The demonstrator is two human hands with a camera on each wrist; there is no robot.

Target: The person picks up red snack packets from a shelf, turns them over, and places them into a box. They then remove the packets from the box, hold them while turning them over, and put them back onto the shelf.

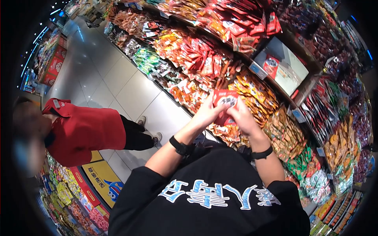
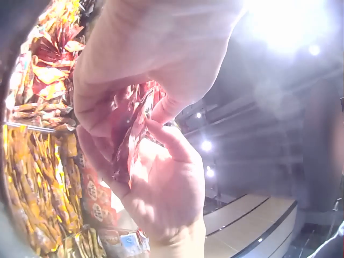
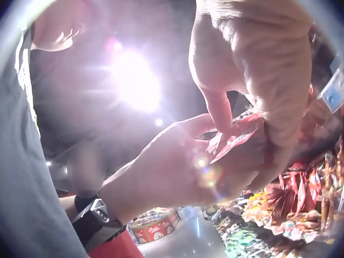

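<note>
A red snack packet (image 1: 224, 95) with white and dark print is held up in front of the chest, over the sweet bins. My left hand (image 1: 209, 113) grips its left side, thumb lying across the front. On the opposite side my right hand (image 1: 245, 118) pinches it, the two thumbs close together near the middle. From the left wrist view, the packet (image 2: 129, 134) looks creased and shiny between both hands. The right wrist view shows only a strip of the packet (image 3: 239, 137) between the fingers; the rest is hidden behind the hands.
Sloping bins of wrapped snacks, with yellow packets (image 1: 258, 98) and red packets (image 1: 201, 59), lie ahead and right. A framed box with a light panel (image 1: 289, 74) stands among them. Left, a person in a red shirt (image 1: 90, 131) stands on the tiled aisle (image 1: 132, 90).
</note>
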